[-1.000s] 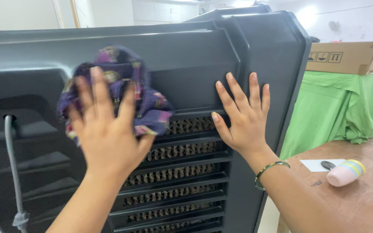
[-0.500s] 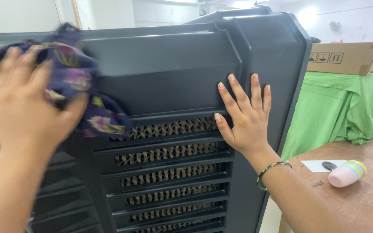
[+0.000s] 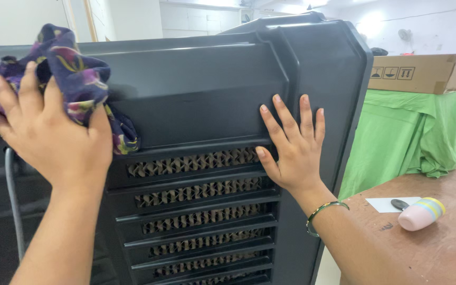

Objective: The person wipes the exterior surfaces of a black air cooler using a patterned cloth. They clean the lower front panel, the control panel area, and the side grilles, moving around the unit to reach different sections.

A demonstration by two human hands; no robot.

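A large dark grey plastic air cooler point(image 3: 201, 100) fills the view, its back panel with louvred slots and brown honeycomb pad facing me. My left hand point(image 3: 48, 137) presses a purple floral cloth point(image 3: 75, 68) against the upper left of the panel. Flat on the panel near its right edge lies my right hand point(image 3: 291, 148), fingers spread, holding nothing; a thin green bangle sits on that wrist.
A brown table point(image 3: 439, 248) at the lower right holds a pink bottle with a striped cap point(image 3: 422, 213) and a white paper. Behind stands a green-draped table point(image 3: 412, 132) with a cardboard box point(image 3: 418, 73). A grey cable point(image 3: 14, 200) hangs at the cooler's left.
My left hand with the cloth has moved from the panel's middle over to the upper left. The right hand has stayed flat in the same place.
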